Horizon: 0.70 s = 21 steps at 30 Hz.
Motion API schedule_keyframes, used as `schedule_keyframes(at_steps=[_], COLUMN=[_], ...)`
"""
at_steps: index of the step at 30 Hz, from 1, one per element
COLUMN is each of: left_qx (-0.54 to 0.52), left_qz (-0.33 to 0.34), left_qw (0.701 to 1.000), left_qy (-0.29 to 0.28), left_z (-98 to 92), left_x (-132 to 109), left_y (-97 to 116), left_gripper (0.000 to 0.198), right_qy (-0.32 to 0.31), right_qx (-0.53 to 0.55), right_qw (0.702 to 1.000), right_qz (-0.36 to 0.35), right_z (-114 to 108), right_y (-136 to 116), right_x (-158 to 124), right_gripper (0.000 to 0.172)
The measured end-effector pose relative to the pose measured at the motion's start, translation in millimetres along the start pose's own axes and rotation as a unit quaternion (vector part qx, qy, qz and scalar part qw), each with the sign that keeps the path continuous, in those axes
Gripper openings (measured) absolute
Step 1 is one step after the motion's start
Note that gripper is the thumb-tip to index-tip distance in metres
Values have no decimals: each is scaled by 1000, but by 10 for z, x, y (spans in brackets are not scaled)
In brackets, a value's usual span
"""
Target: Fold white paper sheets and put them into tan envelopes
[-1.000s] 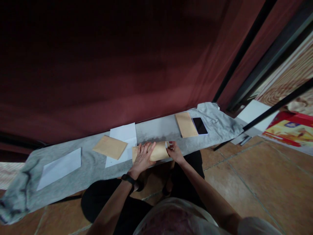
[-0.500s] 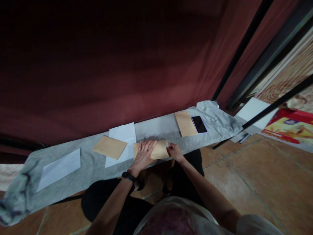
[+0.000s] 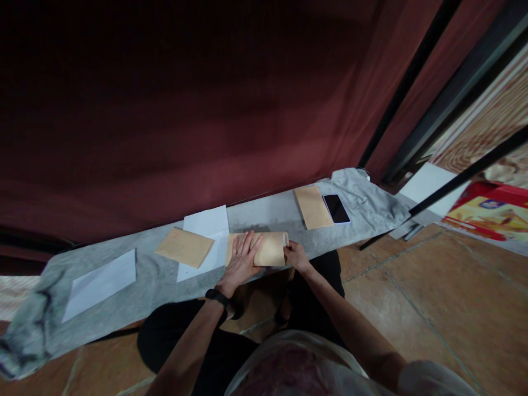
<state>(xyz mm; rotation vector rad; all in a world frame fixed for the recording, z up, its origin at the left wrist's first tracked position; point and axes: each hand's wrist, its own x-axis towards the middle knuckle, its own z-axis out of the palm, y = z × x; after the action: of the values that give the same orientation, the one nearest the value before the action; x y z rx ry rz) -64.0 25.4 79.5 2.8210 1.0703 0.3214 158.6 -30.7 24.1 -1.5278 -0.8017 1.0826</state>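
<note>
A brown paper envelope (image 3: 270, 250) lies at the front edge of the cloth-covered bench, with a bit of white showing at its right end. My left hand (image 3: 243, 261) rests flat on the envelope's left part, fingers spread. At the right end, my right hand (image 3: 296, 255) pinches the envelope's edge with closed fingers. Left of my hands, a second brown envelope (image 3: 185, 247) lies partly over a creased white sheet (image 3: 209, 223). A third brown envelope (image 3: 313, 208) lies behind and to the right, beside a phone (image 3: 336, 209) with a dark screen.
Grey cloth (image 3: 157, 291) covers the narrow bench and bunches up at both ends. Another white sheet (image 3: 101, 283) lies at the left. A dark red panel (image 3: 231, 137) rises behind the bench. Black poles and a red-and-yellow box (image 3: 490, 212) stand at the right.
The envelope under my hands now lies flatter, and its right end gapes less. My right hand has barely shifted; my left hand still presses on the envelope.
</note>
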Motion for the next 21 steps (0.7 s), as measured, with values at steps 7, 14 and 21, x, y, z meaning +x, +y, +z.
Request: schedule_keyframes(at_steps=[7, 14, 21], left_qx=[-305, -743, -694], left_qz=[-272, -398, -395], left_qw=[887, 532, 596], left_qy=[213, 88, 86], left_z=[277, 508, 505], left_x=[-47, 158, 372], left_y=[198, 533, 364], left_gripper=[90, 56, 46], right_qy=[58, 60, 27], right_qx=[158, 227, 182], right_qw=[985, 971, 983], right_qz=[33, 49, 25], right_z=[112, 333, 181], right_y=[45, 61, 69], right_x=[35, -83, -79], right_gripper=[32, 32, 35])
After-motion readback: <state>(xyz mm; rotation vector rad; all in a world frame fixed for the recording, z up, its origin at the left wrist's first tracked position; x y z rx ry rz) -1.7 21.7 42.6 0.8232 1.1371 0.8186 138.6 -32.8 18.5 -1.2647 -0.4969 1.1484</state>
